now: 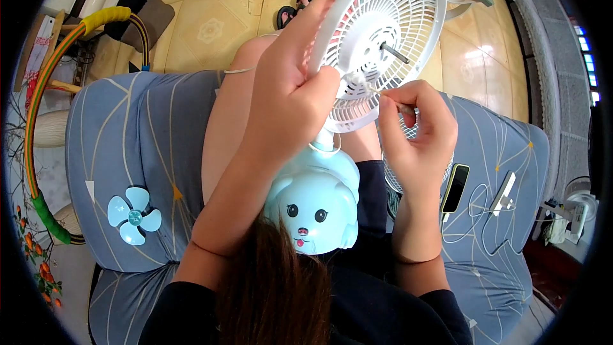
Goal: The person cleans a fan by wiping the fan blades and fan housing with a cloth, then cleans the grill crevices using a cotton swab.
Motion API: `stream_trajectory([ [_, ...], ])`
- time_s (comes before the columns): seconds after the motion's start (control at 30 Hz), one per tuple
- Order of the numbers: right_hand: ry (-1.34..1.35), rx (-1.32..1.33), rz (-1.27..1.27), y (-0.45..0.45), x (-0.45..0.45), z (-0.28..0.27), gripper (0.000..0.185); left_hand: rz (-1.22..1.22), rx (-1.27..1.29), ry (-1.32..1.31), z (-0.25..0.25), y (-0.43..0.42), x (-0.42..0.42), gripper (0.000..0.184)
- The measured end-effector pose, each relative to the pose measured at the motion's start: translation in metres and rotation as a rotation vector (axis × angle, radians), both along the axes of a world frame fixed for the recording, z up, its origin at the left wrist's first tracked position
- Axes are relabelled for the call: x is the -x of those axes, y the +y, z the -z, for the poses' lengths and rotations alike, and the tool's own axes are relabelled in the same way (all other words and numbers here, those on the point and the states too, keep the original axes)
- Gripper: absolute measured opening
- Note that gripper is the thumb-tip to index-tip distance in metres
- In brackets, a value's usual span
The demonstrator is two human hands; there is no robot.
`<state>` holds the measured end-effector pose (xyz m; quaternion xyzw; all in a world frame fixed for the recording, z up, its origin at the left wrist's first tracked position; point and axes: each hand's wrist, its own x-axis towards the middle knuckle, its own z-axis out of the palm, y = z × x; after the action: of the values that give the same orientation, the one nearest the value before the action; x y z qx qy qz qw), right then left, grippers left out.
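The white rear grille [408, 0] of a small fan, its bare metal shaft [394, 53] sticking out, is tilted in front of me. My left hand [287, 96] is closed around the grille's left side, thumb over the inner face. My right hand [421, 134] pinches a thin pale stick [375, 91], its tip close to the lower part of the grille's hub. I cannot tell the stick's exact kind. Below, the fan's light-blue base [319, 207], shaped like a puppy's head, rests against my lap. The light-blue fan blade [135, 217] lies on the sofa at left.
A grey-blue patterned sofa [166, 153] surrounds me. On its right side lie a phone [455, 188] and a white power strip [504, 193] with cables. Partly behind my right hand is a white mesh fan cover [391, 172]. A striped hoop [39, 115] stands at left.
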<state>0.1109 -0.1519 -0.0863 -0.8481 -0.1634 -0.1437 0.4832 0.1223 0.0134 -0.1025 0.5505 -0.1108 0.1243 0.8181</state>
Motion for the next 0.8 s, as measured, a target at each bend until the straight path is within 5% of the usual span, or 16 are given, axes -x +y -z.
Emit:
stream_trajectory([
  [0.8,-0.042,0.179,-0.113,0.010,-0.004,-0.015,0.009,-0.013,-0.008,0.025,-0.003,-0.003,0.003,0.065],
])
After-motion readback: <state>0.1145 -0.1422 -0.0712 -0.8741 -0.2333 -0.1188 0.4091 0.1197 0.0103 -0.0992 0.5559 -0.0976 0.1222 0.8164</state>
